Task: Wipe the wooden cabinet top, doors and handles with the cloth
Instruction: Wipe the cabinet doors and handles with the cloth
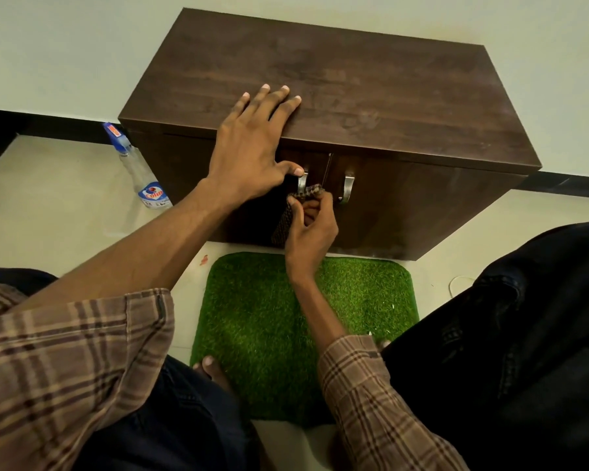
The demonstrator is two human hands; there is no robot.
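Observation:
A low dark wooden cabinet (371,90) stands against the wall, with two doors and two metal handles. My left hand (252,141) lies flat on the front edge of its top, fingers spread, thumb touching the top of the left handle (302,183). My right hand (312,226) grips a dark checked cloth (295,212) and presses it against the left handle's lower part. The cloth hangs down in front of the left door. The right handle (347,190) is bare.
A clear spray bottle (136,164) with a blue cap stands on the floor left of the cabinet. A green grass-like mat (269,317) lies in front of it, between my knees in dark trousers. My bare toes (211,368) rest on the mat.

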